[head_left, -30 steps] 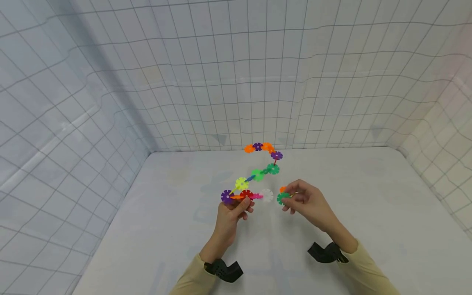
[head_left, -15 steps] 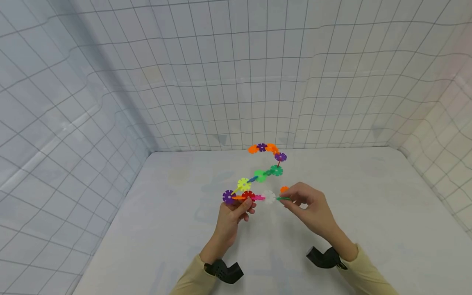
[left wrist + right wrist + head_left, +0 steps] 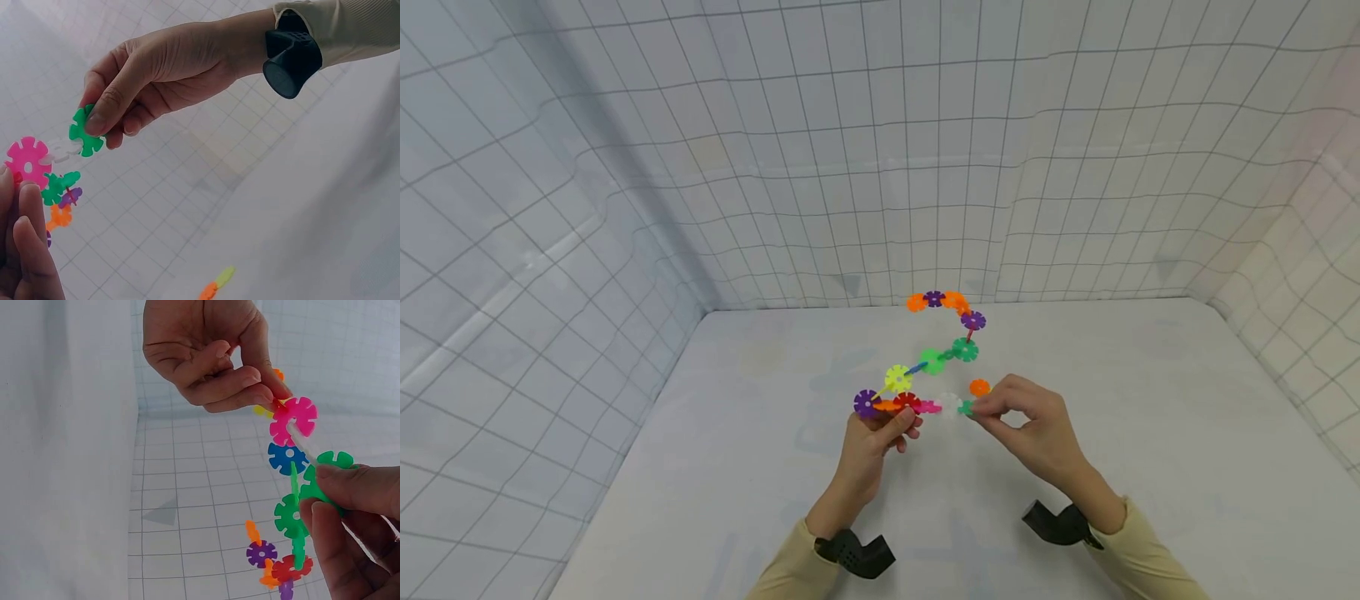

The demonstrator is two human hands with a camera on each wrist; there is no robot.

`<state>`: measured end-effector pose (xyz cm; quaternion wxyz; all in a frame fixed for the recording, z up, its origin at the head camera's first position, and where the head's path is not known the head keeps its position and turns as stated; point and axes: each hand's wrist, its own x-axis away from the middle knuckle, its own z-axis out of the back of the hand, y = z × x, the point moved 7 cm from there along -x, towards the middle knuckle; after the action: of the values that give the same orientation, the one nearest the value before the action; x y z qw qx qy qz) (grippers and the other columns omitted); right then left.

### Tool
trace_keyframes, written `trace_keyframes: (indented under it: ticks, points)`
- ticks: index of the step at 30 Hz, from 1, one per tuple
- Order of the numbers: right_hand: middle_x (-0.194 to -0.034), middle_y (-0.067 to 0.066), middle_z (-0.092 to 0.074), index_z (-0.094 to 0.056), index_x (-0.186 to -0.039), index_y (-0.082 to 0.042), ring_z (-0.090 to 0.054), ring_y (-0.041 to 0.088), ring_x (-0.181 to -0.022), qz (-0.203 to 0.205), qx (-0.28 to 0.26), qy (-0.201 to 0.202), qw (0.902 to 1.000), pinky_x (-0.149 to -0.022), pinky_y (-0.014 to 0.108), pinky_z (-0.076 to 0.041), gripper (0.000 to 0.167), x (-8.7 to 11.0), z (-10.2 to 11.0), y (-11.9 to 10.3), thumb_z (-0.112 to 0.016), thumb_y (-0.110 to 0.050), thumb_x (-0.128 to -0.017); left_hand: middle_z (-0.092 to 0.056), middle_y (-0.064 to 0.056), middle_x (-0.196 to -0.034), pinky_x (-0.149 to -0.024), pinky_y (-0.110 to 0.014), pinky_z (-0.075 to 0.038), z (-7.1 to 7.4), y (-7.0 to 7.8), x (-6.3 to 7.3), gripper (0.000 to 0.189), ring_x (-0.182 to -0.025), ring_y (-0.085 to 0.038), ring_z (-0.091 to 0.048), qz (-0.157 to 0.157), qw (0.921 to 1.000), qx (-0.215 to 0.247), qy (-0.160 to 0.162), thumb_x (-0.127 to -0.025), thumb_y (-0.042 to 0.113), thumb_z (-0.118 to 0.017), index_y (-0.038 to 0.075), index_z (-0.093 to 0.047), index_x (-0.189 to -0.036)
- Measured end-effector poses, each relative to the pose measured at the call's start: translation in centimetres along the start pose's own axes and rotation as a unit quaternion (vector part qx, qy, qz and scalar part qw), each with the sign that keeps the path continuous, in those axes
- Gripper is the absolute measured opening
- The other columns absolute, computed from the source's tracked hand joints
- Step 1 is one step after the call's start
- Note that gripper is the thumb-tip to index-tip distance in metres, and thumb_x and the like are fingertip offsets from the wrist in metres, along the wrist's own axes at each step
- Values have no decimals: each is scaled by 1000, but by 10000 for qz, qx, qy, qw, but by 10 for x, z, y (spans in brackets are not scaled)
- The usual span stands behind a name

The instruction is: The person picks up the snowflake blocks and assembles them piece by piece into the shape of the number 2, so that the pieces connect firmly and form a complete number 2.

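Observation:
My left hand (image 3: 868,454) pinches a chain of slotted snowflake discs by the red disc (image 3: 907,402). A purple disc (image 3: 867,403) stands at the chain's left bend; from there yellow, blue and green discs run back to an orange and purple curve. Towards the right, a pink disc (image 3: 294,422) and a clear white disc (image 3: 62,150) end the near row. Between thumb and forefinger my right hand (image 3: 1030,425) pinches a green disc (image 3: 86,131). Its edge meets the white disc's edge; how deep the slots engage is hard to see.
Just beyond my right fingers is an orange disc (image 3: 980,387), joined to a yellow-green one (image 3: 225,275) in the left wrist view. White table (image 3: 760,467) lies below. Grid-patterned white sheeting (image 3: 880,167) rises behind and at both sides.
My right hand has turned the green disc edge-on and brought it against the white disc. The chain has shifted slightly right, while my left hand keeps its hold.

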<state>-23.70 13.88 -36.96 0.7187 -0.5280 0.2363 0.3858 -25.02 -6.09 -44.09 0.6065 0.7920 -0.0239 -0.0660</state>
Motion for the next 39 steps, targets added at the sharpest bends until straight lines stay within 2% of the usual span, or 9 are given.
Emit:
trace_keyframes:
  ticks: [5, 15, 22, 28, 34, 39]
  points:
    - [-76, -1, -64, -73, -84, -9, -58, 11, -70, -288, -39, -25, 9996, -62, 19, -51, 32, 1, 0, 4, -78, 16, -66, -67, -12, -79, -54, -21, -49, 1, 2, 0, 19, -64, -14, -62, -78, 9999, -66, -116, -91, 7, -63, -11, -63, -96]
    - [-73, 4, -66, -72, -80, -2, -58, 13, -68, -207, -307, 229, 9991, -57, 17, -46, 31, -1, -3, -1, -76, 23, -62, -68, -3, -76, -54, -22, -49, 0, 6, -1, 24, -63, -12, -63, -183, 9988, -204, -415, -93, 7, -60, -17, -59, -97]
    - [-70, 10, -64, -69, -77, 4, -56, 14, -64, 31, -411, 471, 9980, -54, 18, -43, 34, -11, -2, -25, -71, 31, -57, -68, -3, -74, -54, -22, -50, 0, 7, -1, 22, -63, -14, -64, -188, 9989, -130, -401, -92, 6, -61, -15, -60, -96]
    - [-72, 8, -65, -71, -79, 1, -57, 13, -65, 66, -271, 538, 9982, -58, 16, -45, 33, -7, -3, -19, -74, 27, -59, -68, -12, -76, -54, -23, -51, 1, 7, 0, 15, -62, -15, -64, -178, 9992, -21, -352, -91, 6, -62, -9, -63, -94]
    - [-73, 6, -66, -72, -79, -1, -58, 13, -66, -7, -189, 557, 9983, -60, 15, -47, 33, -1, -5, -7, -76, 25, -60, -68, -9, -74, -55, -25, -52, 2, 8, 0, 16, -62, -16, -64, -91, 9996, -50, -265, -91, 4, -62, -11, -63, -94]
    - [-70, 11, -64, -69, -78, 5, -58, 15, -63, 117, -504, 586, 9969, -60, 15, -49, 36, -10, -6, -24, -70, 33, -55, -68, -9, -74, -55, -25, -53, 3, 9, 0, 17, -62, -18, -65, -79, 9997, -56, -232, -91, 5, -62, -11, -63, -93]
